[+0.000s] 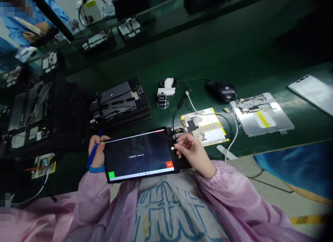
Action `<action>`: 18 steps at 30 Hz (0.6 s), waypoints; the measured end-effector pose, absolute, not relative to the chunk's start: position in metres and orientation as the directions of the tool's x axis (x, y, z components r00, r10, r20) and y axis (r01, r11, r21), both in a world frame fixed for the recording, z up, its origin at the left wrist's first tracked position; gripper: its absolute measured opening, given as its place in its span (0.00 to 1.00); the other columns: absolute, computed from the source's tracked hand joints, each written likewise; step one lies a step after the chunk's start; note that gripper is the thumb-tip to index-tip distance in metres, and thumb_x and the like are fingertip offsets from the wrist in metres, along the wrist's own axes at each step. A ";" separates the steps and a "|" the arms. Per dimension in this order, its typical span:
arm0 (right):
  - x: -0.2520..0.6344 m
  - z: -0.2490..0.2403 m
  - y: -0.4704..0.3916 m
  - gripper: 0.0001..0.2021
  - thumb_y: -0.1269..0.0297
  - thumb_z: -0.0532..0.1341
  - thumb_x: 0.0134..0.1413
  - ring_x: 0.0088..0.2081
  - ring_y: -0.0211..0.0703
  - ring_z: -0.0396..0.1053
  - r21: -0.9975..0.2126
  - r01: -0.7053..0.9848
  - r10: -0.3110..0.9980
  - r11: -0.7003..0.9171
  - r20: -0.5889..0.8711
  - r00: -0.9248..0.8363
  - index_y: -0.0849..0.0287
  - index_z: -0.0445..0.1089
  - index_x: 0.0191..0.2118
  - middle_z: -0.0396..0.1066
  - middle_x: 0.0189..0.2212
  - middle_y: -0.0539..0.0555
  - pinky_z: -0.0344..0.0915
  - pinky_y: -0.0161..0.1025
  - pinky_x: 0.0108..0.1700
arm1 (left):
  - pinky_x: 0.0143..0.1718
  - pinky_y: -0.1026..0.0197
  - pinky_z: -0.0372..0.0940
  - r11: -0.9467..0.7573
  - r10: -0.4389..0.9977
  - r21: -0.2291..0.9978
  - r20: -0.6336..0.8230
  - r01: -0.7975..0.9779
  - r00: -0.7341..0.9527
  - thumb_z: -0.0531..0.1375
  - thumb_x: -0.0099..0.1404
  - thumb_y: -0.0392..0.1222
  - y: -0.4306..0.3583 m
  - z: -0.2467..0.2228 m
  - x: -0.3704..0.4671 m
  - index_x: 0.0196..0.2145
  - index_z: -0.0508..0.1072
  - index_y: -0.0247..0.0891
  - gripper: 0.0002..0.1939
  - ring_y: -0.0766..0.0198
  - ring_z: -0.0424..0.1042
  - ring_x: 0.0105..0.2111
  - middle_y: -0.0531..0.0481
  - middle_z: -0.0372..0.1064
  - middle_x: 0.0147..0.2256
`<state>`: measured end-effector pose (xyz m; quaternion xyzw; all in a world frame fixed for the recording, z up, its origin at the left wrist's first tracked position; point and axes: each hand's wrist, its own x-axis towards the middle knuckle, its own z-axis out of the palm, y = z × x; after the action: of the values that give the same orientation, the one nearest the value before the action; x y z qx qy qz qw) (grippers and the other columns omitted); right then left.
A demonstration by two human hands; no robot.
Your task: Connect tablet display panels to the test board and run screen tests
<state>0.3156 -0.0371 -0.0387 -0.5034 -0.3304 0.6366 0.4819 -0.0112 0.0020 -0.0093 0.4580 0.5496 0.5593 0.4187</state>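
A black tablet (140, 155) with a lit screen, a green box at its lower left and a red one at its lower right, lies tilted at the table's near edge. Its left edge is gripped by my left hand (96, 151), which also holds a blue pen (94, 150). At the right edge my right hand (191, 150) has its thumb and fingers pinched beside a small white plug, where a black cable comes in. Just beyond that hand is a battery and circuit board assembly (208, 126) with yellow edges.
Stacked open tablets (119, 100) stand at the left. Behind are a small metal stand (162, 100), a black mouse (222, 91) and a white cable (237, 131). A silver panel (262, 115) and a white panel (312, 93) lie right. Another person's hands (36, 32) show at upper left.
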 end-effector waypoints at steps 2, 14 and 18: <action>0.315 -0.039 -0.037 0.22 0.48 0.70 0.39 0.19 0.32 0.65 -0.906 -0.277 0.944 -0.321 -0.329 -0.020 0.57 0.63 0.32 0.64 0.22 0.44 0.65 0.32 0.18 | 0.26 0.64 0.62 -0.063 0.970 0.997 0.073 0.051 -0.231 0.70 0.47 0.55 0.002 -0.010 -0.012 0.28 0.54 0.40 0.29 0.68 0.67 0.22 0.55 0.71 0.27; 0.313 -0.033 -0.039 0.22 0.46 0.69 0.41 0.21 0.34 0.69 -0.914 -0.261 0.947 -0.312 -0.320 -0.011 0.56 0.61 0.32 0.63 0.22 0.43 0.72 0.36 0.25 | 0.27 0.64 0.62 -0.091 0.967 0.992 0.108 0.086 -0.232 0.69 0.50 0.54 0.001 -0.013 -0.013 0.28 0.56 0.40 0.26 0.66 0.69 0.24 0.53 0.71 0.27; 0.315 -0.034 -0.038 0.23 0.45 0.69 0.40 0.22 0.35 0.70 -0.896 -0.282 0.938 -0.343 -0.340 -0.060 0.55 0.60 0.32 0.62 0.22 0.43 0.73 0.37 0.26 | 0.25 0.64 0.61 -0.097 0.961 0.991 0.118 0.093 -0.251 0.70 0.48 0.56 0.002 -0.012 -0.011 0.27 0.55 0.40 0.28 0.67 0.67 0.22 0.54 0.70 0.27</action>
<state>0.3153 -0.0378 -0.0338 -0.4993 -0.3288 0.6497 0.4696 -0.0115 0.0025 -0.0123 0.4774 0.5519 0.5664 0.3831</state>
